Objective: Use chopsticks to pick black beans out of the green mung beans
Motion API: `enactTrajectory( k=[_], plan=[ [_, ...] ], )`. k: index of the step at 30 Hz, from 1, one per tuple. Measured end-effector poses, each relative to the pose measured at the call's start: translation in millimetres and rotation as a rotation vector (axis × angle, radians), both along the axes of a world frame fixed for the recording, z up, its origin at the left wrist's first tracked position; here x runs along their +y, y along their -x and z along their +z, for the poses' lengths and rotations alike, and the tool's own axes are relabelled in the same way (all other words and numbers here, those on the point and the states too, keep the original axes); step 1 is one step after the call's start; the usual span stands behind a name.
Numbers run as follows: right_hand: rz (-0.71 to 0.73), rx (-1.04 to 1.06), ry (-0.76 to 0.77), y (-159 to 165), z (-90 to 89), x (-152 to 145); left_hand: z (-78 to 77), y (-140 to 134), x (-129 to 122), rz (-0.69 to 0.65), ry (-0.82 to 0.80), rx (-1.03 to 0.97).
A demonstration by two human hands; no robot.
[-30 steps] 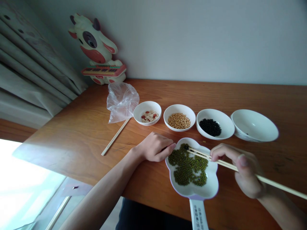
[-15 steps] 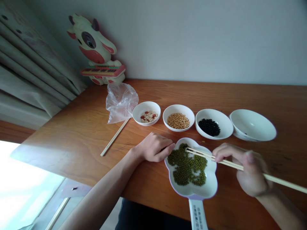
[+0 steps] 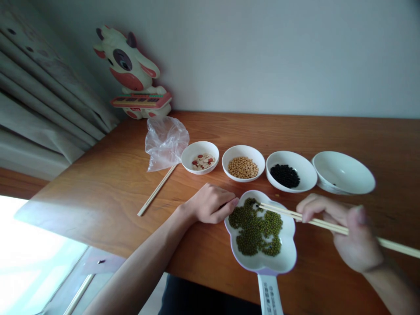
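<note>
A white flower-shaped dish with a lilac rim and a long handle stands at the table's front edge, with green mung beans spread inside. My left hand is closed, thumb and forefinger pinching the dish's upper left rim. A pair of wooden chopsticks is in my right hand, fingers wrapped round them. Their tips reach into the upper part of the dish, where a small dark bean shows right at the tips. Whether the tips grip it firmly, I cannot tell.
Behind the dish stand white bowls in a row: one with pale and red flakes, one with soybeans, one with black beans, and one nearly bare bowl. Left are spare chopsticks, a plastic bag and a cow toy.
My right hand and the chopsticks have shifted slightly right. The dark bean at the tips now shows more clearly, apart from the mung beans. My left hand stays at the rim.
</note>
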State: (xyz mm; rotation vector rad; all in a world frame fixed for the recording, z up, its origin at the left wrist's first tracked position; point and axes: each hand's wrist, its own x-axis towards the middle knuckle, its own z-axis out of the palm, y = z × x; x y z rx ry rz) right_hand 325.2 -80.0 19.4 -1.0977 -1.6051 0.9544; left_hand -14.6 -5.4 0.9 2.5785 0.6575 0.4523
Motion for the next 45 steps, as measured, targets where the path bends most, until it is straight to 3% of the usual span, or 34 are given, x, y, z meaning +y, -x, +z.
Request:
enactTrajectory(
  k=[3,12,29,45],
  plan=[
    [0.124,-0.113,0.055,7.8,-5.0,-5.1,0.4,0.2,0.0,-0.002,0.003,0.001],
    [0.194,-0.147,-0.008,6.6,-17.9,-3.1,1.1,-0.6,1.0,-0.006,-0.003,-0.002],
    [0.177,-0.104,-0.115,15.5,-13.9,-2.8,1.5,-0.5,0.0,-0.003,0.002,0.01],
    [0.194,-0.158,-0.073,17.7,-15.9,-4.2,0.7,0.2,0.5,-0.006,-0.005,0.006]
  ],
)
